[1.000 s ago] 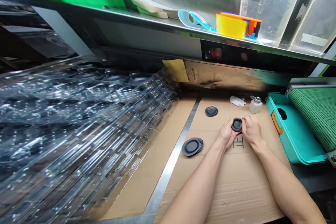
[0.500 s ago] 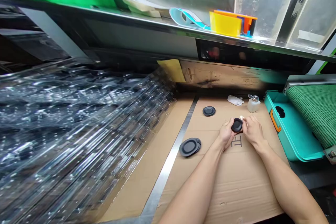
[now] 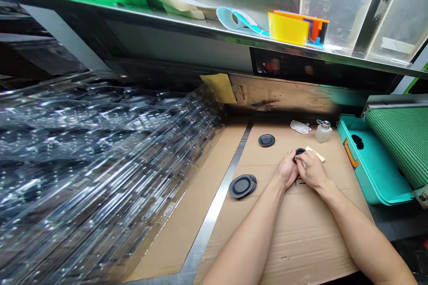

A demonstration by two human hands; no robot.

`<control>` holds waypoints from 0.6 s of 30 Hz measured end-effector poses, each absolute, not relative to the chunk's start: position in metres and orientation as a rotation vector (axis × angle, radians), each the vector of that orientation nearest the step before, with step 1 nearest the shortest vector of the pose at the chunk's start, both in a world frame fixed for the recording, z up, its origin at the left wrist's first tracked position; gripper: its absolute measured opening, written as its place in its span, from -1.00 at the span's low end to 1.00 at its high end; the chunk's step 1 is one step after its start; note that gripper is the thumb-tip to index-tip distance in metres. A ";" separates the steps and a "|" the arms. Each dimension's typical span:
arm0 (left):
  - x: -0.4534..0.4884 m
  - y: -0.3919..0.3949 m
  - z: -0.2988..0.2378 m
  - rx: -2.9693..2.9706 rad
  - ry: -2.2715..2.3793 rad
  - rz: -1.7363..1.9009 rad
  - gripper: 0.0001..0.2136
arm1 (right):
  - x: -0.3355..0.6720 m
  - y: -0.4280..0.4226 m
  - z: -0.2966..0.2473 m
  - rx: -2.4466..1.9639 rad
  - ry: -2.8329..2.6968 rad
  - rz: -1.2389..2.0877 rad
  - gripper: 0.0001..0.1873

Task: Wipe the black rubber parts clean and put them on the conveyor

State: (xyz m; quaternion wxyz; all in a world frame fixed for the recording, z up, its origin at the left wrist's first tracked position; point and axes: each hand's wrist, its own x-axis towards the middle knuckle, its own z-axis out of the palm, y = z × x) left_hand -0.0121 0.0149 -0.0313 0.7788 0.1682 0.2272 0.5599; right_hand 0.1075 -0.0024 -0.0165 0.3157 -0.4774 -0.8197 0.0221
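My left hand grips a round black rubber disc from below, and my right hand covers most of it from the near side. A pale flat strip sticks out from under my right fingers, and its material is hard to tell. Both hands are over a brown cardboard sheet. Left of them lie a single black disc and a small stack of black discs. Behind my hands are a clear dispenser bottle and a crumpled white cloth.
A teal tray with a black part in it stands to the right, beside a green mat. A large heap of clear plastic trays fills the left. A metal strip crosses the cardboard. A yellow box sits on a high shelf.
My right hand has slid left over the black disc and now hides most of it. The pale strip shows more fully past my fingers. The view has shifted slightly.
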 end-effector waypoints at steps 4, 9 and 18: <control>-0.016 0.015 -0.028 0.353 0.484 1.131 -0.66 | 0.113 -0.006 -0.010 -1.166 -2.294 0.165 -0.87; -0.012 0.014 -0.030 0.372 0.473 1.207 -0.76 | 0.106 -0.007 -0.010 -1.177 -2.155 0.069 -0.83; -0.017 0.016 -0.026 0.321 0.500 1.179 -0.60 | 0.110 -0.009 -0.015 -1.431 -2.181 -0.042 -0.91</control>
